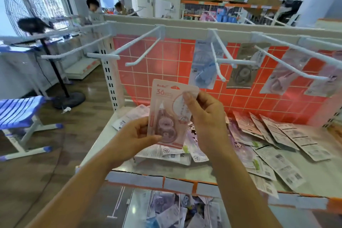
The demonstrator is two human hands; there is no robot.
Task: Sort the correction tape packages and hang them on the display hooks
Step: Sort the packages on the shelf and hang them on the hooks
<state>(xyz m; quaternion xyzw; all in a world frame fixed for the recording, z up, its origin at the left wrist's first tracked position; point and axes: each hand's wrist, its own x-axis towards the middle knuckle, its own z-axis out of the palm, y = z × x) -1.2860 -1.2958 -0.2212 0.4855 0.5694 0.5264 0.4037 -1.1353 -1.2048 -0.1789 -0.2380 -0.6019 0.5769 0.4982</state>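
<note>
A pink correction tape package (167, 109) stands upright in front of me, held by both hands. My left hand (135, 135) pinches its lower left edge. My right hand (207, 118) grips its right side, thumb on the front. Just above it an empty white hook (142, 55) juts from the rail. Further right, a blue package (203, 66), a grey one (242, 68) and pale pink ones (283, 74) hang on hooks. Several loose packages (273, 142) lie on the white shelf (185, 172) below my hands.
An orange tiled back panel (157, 72) stands behind the hooks. More packages fill a lower shelf (175, 207). A standing fan (33, 24) and a blue-striped stool (20, 111) are on the left. People sit in the background behind the display.
</note>
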